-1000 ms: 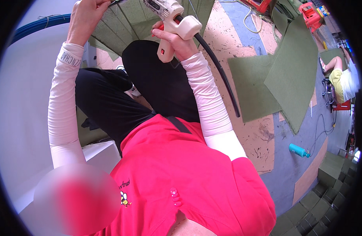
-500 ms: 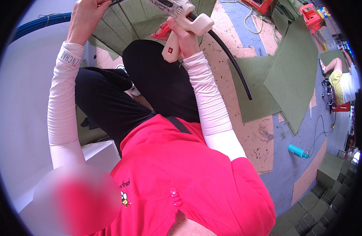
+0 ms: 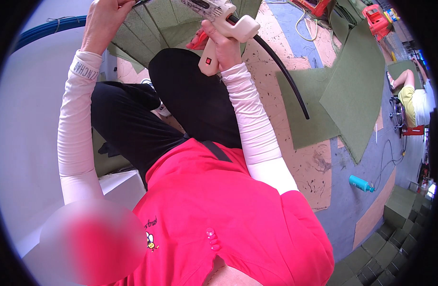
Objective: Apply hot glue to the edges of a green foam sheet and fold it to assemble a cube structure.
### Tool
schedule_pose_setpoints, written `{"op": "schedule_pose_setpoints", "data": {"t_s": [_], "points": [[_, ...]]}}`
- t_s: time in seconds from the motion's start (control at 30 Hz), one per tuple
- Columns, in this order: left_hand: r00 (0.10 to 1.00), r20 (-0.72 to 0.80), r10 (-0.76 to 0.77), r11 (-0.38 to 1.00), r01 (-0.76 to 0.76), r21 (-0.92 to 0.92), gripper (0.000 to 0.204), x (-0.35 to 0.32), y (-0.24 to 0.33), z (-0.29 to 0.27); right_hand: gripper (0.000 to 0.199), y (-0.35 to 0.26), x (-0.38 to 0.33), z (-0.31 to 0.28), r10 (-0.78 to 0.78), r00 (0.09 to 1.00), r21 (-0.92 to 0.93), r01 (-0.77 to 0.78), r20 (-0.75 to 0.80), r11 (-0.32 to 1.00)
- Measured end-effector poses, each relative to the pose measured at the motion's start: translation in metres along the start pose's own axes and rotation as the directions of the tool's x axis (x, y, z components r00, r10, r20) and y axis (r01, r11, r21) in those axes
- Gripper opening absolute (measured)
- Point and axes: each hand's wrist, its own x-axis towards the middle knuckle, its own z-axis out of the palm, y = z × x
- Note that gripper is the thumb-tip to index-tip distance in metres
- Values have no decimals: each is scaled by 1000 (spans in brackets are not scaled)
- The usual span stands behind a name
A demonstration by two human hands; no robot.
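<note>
Item: cream glue gun (image 3: 223, 21), small red switch on its grip, black cable (image 3: 281, 66) trailing from its rear across the floor (image 3: 319, 162) toward the far right. Position: top centre of view, above the black-trousered knee. The right hand (image 3: 223, 45) was closed around the grip. Compared with the frame one second before, gun and hand sat higher and further right, the barrel nearer the picture's top edge.

Item: green felt sheet (image 3: 147, 28), folded, at the floor's far edge. The left hand (image 3: 102, 21) was clenched on its upper edge; this hand had kept its place.

Item: loose green felt pieces (image 3: 352, 90), flat on the floor, right side, well apart from both hands.

Item: teal bottle (image 3: 361, 183), lying on its side near the right edge.

Item: red crate (image 3: 377, 16), top right corner.

Item: another person (image 3: 414, 97), seated at the far right edge.
</note>
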Motion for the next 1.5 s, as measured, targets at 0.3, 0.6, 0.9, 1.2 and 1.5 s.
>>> {"op": "schedule_pose_setpoints", "data": {"t_s": [0.3,0.6,0.9,1.2,1.5], "points": [[1000,-6,0,1000,0,-31,40,1,-3,3,25,-4,-1,3,-33,999,2,34,-36,999],[1000,11,-6,999,6,-39,39,3,1,3,29,-6,-4,4,-15,998,-52,12,-55,999],[1000,0,12,999,-12,-33,39,3,-6,2,25,-13,-5,4,-16,993,-37,11,-117,999],[1000,-4,-4,1000,4,-25,40,2,-7,1,24,-5,-4,16,-18,997,-37,15,-71,999],[1000,0,16,1000,-16,0,40,3,-23,7,26,-6,-7,23,14,1000,-81,-16,-23,997]]}}
